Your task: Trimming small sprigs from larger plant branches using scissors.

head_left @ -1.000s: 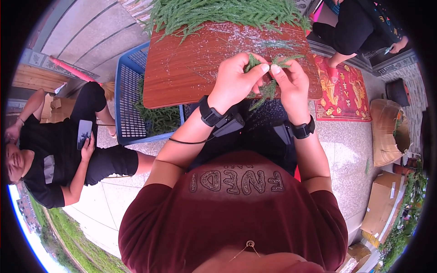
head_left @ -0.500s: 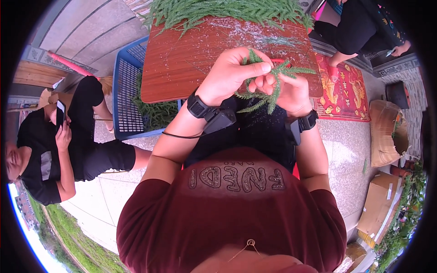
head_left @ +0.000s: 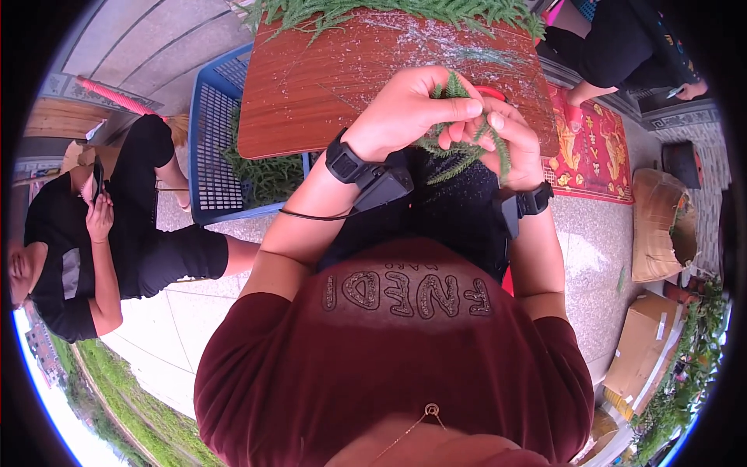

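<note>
Left hand, right hand both closed round green sprigs, seemingly one bunch, above wooden table.

Sprigs: a small bunch of green, feathery, needle-leaved sprigs, gathered between both my hands.
Colour: fresh mid green, with thin stems.
Pose: tips poke up above my left fingers; longer ends hang down and fan out below my right fingers.
Place: held in the air just above the near edge of the table, close to my body.

Green sprigs, red-brown wood-grain table, blue mesh crate, red patterned mat
</note>
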Demonstrator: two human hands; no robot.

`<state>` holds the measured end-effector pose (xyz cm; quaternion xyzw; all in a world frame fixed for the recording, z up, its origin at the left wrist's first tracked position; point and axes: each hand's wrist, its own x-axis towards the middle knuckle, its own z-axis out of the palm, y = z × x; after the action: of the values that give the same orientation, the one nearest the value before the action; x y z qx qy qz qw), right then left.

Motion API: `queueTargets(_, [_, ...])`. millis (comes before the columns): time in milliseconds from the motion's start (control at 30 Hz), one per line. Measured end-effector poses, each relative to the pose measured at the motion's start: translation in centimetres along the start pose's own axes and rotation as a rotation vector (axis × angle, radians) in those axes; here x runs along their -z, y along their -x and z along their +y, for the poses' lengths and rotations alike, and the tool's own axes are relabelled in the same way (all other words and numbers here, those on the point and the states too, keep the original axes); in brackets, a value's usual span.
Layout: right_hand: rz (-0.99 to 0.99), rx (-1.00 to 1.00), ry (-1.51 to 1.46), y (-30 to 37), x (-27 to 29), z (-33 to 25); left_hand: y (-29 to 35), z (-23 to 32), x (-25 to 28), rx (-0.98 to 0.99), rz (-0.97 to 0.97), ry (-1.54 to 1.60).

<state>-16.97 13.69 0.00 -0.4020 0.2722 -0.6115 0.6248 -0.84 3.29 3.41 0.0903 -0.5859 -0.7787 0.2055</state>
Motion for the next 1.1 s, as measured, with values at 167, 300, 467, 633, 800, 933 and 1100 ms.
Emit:
queueTargets(167, [0.278, -0.005, 0.562, 0.6, -0.3, -1.6, -0.3, -0.3, 0.3, 0.033, 0.070, -0.073])
queueTargets(300, [0.213, -0.024, 0.502, 0.7, 0.7, -1.7, -0.3, -0.2, 0.2, 0.053, 0.072, -0.128])
queueTargets(467, [0.285, 0.041, 0.859, 0.4, 0.0, -1.9, -0.5, -0.7, 0.3, 0.014, 0.139, -0.218])
queueTargets(633, [0.502, 0.429, 1.394, -0.5, 0.1, 0.6, -0.7, -1.1, -0.7, -0.041, 0.306, -0.452])
queueTargets(800, [0.560, 0.559, 1.434, -0.8, -0.6, 0.4, -1.0, -2.0, -0.6, -0.121, 0.349, -0.296])
queueTargets(933, [0.512, 0.303, 1.239, -0.4, -1.4, -0.7, -0.9, -1.8, -0.1, -0.083, 0.347, -0.240])
queueTargets(1100, [0.530, 0.504, 1.570, -0.7, -0.2, -0.1, -0.8, -2.2, -1.5, -0.211, 0.339, -0.330])
